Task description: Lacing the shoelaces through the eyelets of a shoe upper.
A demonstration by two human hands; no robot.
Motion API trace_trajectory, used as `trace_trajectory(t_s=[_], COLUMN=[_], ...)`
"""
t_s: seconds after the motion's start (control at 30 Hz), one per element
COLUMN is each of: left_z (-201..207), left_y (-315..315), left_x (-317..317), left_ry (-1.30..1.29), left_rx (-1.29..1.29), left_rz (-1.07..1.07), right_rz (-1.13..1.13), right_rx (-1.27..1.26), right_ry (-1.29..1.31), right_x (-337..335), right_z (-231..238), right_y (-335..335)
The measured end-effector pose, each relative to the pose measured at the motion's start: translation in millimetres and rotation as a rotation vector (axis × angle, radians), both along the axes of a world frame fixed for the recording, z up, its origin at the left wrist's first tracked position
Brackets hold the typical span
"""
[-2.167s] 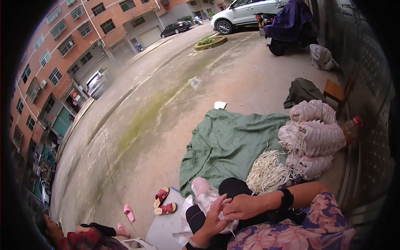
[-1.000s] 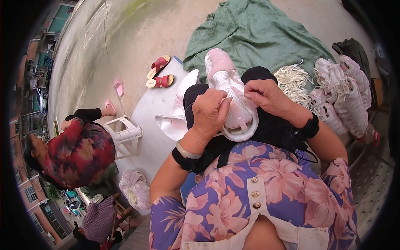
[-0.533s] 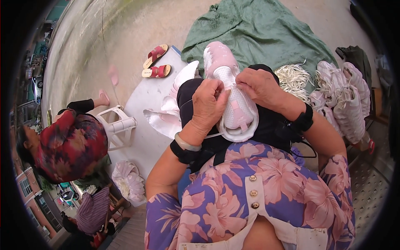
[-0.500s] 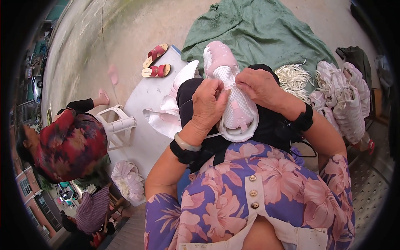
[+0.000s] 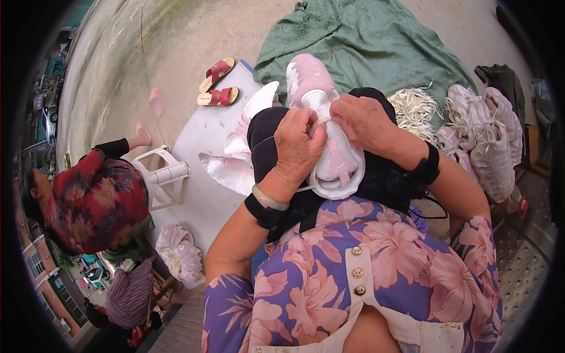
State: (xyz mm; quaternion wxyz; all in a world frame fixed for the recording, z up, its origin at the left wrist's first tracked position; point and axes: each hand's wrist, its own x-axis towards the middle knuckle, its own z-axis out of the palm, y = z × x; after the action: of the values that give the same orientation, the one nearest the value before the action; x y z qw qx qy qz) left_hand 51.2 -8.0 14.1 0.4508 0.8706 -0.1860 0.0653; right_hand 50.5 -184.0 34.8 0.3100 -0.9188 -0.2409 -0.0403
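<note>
A pink and white sneaker (image 5: 313, 79) lies across my lap, toe pointing away and heel toward me. Over its lacing area my left hand (image 5: 296, 141) is closed in a pinch, thumb against fingertips. My right hand (image 5: 366, 122) pinches at the opposite side of the same area, close to the left fingertips. A thin white shoelace (image 5: 306, 188) trails beside my left wrist; the part between my fingertips is too small to see clearly. Beside my left knee lie more white and pink shoe pieces (image 5: 226, 167).
White laces (image 5: 415, 109) lie heaped on a green cloth (image 5: 353, 50). Several white sneakers (image 5: 491, 147) are stacked at right, another bundle (image 5: 179, 253) at lower left. Red sandals (image 5: 218, 96) stand beyond the pale board (image 5: 203, 132). Another person (image 5: 100, 200) sits by a white plastic stool (image 5: 162, 173).
My fingertips have shifted slightly at the sneaker's lacing area, and my right hand has come a little closer to the left. The view has moved slightly.
</note>
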Motion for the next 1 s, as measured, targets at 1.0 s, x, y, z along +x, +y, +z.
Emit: trace_trajectory(t_s=[1.0], left_z=[12], left_y=[11], left_x=[-14], left_ry=[0.189], left_rx=[-0.027], left_rz=[0.006], right_rz=[-0.107], right_rx=[0.349], right_ry=[0.431], right_x=[-7], right_z=[-9], right_y=[-7])
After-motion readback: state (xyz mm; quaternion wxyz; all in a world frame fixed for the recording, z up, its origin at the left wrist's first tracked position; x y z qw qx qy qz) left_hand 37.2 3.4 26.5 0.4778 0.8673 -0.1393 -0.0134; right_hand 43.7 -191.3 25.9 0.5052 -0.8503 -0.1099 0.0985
